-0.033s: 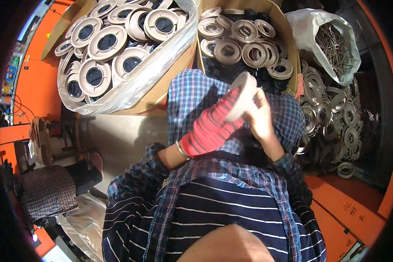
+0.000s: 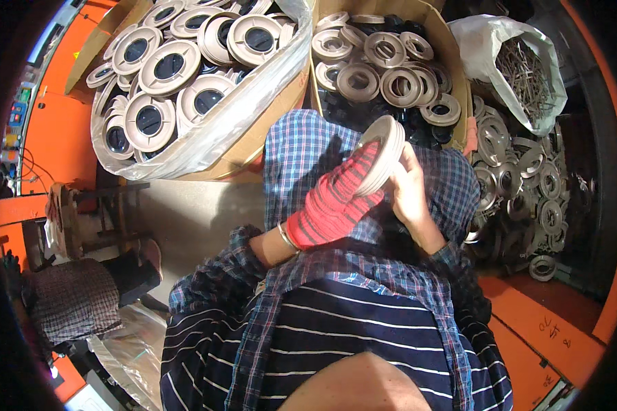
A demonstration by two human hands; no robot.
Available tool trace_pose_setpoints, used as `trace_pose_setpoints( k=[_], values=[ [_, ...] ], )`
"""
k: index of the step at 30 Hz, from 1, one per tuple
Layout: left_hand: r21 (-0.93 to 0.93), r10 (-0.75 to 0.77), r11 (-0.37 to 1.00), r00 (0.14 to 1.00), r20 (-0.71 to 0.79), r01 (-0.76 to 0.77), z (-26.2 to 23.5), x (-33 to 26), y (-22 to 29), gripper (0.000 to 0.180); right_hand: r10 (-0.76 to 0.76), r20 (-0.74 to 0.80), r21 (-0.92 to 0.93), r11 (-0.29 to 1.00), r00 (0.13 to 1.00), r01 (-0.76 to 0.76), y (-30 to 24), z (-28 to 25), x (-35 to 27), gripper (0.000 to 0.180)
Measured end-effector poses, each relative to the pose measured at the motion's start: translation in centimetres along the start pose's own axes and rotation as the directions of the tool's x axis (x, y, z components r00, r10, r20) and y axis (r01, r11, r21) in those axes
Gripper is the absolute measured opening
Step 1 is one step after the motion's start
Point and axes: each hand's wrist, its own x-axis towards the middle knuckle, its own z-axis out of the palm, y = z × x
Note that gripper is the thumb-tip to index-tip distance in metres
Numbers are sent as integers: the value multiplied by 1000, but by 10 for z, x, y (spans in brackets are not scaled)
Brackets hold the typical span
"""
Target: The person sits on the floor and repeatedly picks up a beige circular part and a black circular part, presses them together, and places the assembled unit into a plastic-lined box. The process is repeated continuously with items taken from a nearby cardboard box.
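A beige round plastic ring with a ridged edge [image 2: 384, 156] stands tilted on its side above my lap, one face turned left. My left hand [image 2: 339, 195], in a red and dark striped knit glove, grips it with fingers reaching into its middle. Bare, my right hand [image 2: 410, 192] is at the ring's right side, thumb and fingers bent against its edge; the ring partly hides the fingertips. Beneath both hands lies blue plaid cloth [image 2: 291, 147] over my knees.
Ahead left, a plastic-lined box [image 2: 236, 140] holds many beige rings with black centres. A cardboard box [image 2: 465, 96] of rings and black parts stands ahead. Right are a white sack [image 2: 483, 41] of thin scraps and piled rings [image 2: 550, 179]. A person's checked garment [image 2: 72, 301] shows at left.
The ring, smeared by motion before, now shows sharply with its ridged edge turned more into view. Both hands have shifted only slightly.
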Motion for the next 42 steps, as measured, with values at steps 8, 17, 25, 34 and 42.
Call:
trace_pose_setpoints(
  k=[8,17,25,34,42],
  values=[
    [-99,-82,992,997,-3,81,7,-10,-12,70,366,33,271,893,930,-361,-5,9,3,43],
    [38,-85,996,996,-5,85,-10,-20,-41,35,-288,237,-848,404,928,342,-11,12,8,67],
    [-288,-401,887,912,-87,362,1,-24,-28,28,-438,400,-811,241,805,534,-1,20,7,50],
    [-122,-268,958,960,-77,258,13,-4,-8,57,-76,-232,-180,983,970,34,43,17,34,27],
    [177,561,684,665,493,-708,-59,-2,0,52,409,509,233,781,757,-579,30,-32,-15,41]
  ],
)
